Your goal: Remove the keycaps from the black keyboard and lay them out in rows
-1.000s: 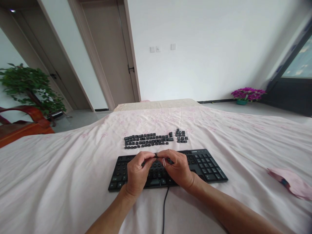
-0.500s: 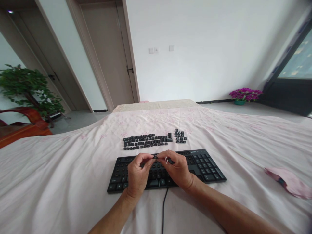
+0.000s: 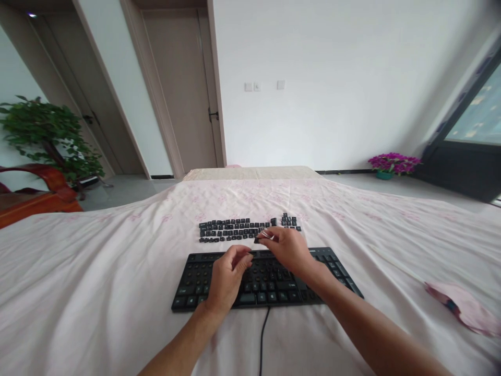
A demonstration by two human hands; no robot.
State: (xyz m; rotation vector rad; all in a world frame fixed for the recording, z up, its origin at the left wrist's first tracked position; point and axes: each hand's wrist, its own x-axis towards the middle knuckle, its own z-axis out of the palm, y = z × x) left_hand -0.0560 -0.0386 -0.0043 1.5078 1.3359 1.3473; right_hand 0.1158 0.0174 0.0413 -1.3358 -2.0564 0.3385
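A black keyboard (image 3: 247, 298), stripped of many caps on its left and middle parts, lies on the pink cloth. My right hand (image 3: 291, 249) is above its back edge, fingers closed. A small black keycap (image 3: 257, 240) is at its fingertips, and a thin pale two-pronged wire tool (image 3: 265, 234) sticks out of the same fingers. Over the keyboard's middle, my left hand (image 3: 229, 274) has thumb and index finger pinched together; anything between them is too small to make out. Loose keycaps (image 3: 225, 227) lie in rows just behind the keyboard, close to my right fingertips.
A smaller group of keycaps (image 3: 288, 220) lies to the right of the rows. The keyboard's cable (image 3: 264, 334) runs toward me over the floral cloth (image 3: 117, 292). A pink cloth piece on a stick (image 3: 462, 305) rests at the right.
My right hand has moved away from my left, up toward the loose keycaps, with a keycap and the wire tool. The left hand stays nearly in place; the view has shifted slightly.
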